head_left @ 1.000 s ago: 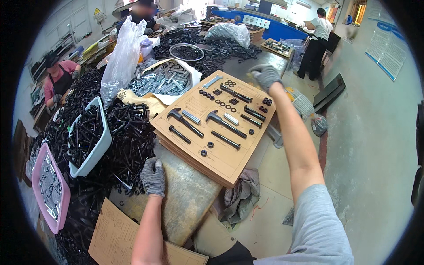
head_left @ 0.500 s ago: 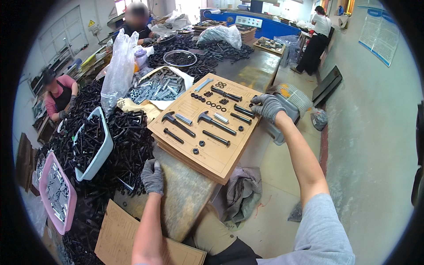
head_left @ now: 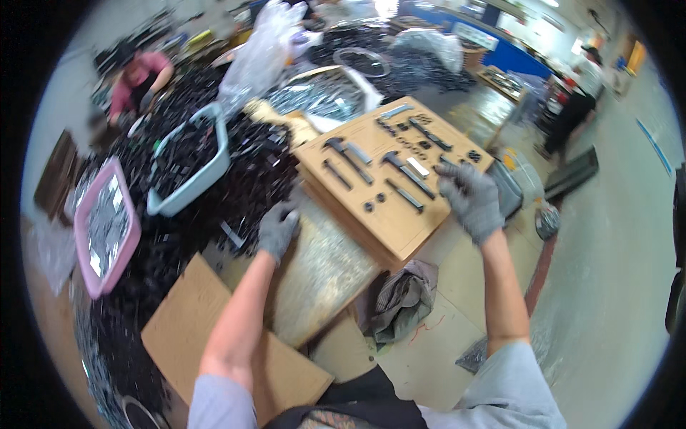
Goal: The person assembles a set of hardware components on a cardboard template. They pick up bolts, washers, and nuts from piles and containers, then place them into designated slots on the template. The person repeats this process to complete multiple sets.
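Dark hardware (head_left: 409, 174) dots the tan board (head_left: 399, 234). Right hand (head_left: 473, 201) at four o'clock, left hand (head_left: 278, 227) at eight: fingers bent, grip unclear.

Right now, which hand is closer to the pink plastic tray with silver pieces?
Left. The grey-gloved left hand is right of the pink plastic tray, across a heap of black pieces. The grey-gloved right hand is farther right, at the edge of a flat brown board.

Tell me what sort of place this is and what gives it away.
Probably a hardware workshop or small factory: there is a big heap of dark metal parts, a pale blue tray and a pink tray full of pieces, and a brown board with hardware laid out on it.
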### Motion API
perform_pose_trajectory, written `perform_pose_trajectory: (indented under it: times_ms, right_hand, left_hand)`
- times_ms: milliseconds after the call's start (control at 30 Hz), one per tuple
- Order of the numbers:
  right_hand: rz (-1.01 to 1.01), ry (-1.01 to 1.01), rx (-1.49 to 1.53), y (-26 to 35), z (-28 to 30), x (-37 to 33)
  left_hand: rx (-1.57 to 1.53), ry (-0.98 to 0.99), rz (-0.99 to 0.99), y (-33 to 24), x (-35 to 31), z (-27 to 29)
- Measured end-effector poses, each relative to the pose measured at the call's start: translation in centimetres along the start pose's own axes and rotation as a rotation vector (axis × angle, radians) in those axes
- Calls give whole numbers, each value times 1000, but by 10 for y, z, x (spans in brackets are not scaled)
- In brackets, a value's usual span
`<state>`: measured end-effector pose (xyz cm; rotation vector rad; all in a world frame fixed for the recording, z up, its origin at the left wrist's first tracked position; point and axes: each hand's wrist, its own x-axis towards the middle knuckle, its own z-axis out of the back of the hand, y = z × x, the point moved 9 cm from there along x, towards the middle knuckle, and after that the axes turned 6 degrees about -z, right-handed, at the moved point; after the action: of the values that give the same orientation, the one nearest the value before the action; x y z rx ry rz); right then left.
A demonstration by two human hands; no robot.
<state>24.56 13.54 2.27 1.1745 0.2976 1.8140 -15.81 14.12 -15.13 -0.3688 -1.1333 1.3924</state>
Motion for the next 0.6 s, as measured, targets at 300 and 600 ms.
perform_pose_trajectory:
  times_ms: [300,600]
  right_hand:
    - [-46,675,300,111,-172,-252]
    - [-234,809,574,135,-188,-312]
  left_hand:
    - [204,-145,41,-103,-166,194]
    - [158,-490,363,-19,-456,318]
